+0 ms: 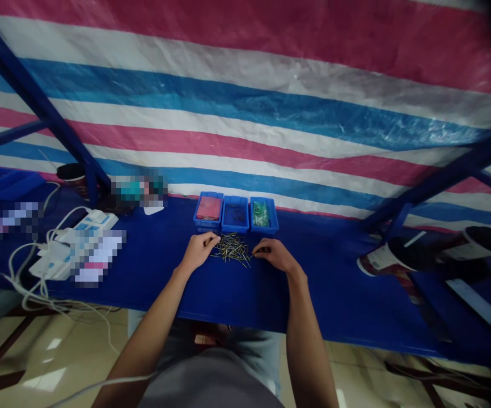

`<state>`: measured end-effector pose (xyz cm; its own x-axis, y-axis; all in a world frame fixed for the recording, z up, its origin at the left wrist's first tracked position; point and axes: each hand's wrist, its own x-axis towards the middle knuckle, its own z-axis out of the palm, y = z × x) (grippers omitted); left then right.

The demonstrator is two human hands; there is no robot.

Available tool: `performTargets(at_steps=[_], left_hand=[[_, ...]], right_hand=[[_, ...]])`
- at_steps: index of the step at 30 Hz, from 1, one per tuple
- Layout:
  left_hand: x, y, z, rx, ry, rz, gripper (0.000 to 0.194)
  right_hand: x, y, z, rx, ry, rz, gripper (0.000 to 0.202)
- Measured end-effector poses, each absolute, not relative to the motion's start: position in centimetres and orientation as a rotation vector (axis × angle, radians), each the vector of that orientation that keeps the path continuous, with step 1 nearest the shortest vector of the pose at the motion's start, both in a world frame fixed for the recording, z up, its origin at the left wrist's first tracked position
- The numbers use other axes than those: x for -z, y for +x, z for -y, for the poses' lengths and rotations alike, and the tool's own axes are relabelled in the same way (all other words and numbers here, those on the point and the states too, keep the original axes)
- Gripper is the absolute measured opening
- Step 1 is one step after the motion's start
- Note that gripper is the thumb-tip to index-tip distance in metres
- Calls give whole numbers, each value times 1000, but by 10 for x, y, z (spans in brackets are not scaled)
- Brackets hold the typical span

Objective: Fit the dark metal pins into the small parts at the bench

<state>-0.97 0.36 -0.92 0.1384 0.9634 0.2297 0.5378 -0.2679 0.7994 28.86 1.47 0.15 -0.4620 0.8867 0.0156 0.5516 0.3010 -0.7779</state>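
A loose pile of long, thin, brass-coloured screws [233,248] lies on the blue tabletop between my two hands. At its left edge, my left hand [198,252] has its thumb and fingers pinched together. My right hand [275,255] makes a similar pinch at the right edge, its fingertips close to the outermost screws. Whatever is between the fingers of either hand is too small to make out. Behind the pile stand three small blue bins: the left bin [208,226] holds pink pieces [209,207], the middle bin [235,226] a few dark thin pieces, the right bin [264,228] green packets [260,214].
White power strips [73,243] with tangled cables lie to the left. Dark cups [388,258] stand on the right, and another cup [73,173] is at the back left. A striped tarp [271,124] hangs behind the blue table [334,289], with slanted blue frame bars at both sides.
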Motion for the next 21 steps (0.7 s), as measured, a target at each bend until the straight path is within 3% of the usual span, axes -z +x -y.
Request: performTargets(at_steps=[13,21], left_hand=[[5,-8,-1,-1039,1852,-1399,39],[0,-9,2,-1044,1863,-1327,38]], right_hand=[[-16,253,-18,-1274,-1079,1836,25],[-14,188,-7,-717,-1066,1981,13]])
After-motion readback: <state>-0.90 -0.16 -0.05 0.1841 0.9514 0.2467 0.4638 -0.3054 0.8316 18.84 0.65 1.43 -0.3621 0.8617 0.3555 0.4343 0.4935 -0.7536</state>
